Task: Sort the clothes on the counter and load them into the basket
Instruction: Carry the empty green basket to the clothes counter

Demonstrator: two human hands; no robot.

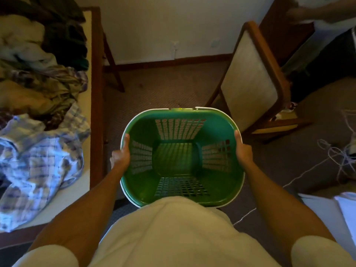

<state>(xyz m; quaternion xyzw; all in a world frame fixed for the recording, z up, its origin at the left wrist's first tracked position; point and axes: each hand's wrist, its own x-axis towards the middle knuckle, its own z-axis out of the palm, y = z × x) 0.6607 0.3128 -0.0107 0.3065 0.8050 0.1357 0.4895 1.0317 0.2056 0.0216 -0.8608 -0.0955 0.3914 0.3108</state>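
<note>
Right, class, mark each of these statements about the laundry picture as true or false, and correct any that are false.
1. The green basket has clothes in it. False: its inside shows only bare plastic.
2. The left hand and right hand each grip one side of the basket's rim. True.
3. The pile of clothes lies to the person's right. False: it lies to the person's left, on the counter.
4. A checked garment lies at the near end of the pile. True.
5. The wooden chair stands to the left of the basket. False: it stands beyond the basket, to the right.
</note>
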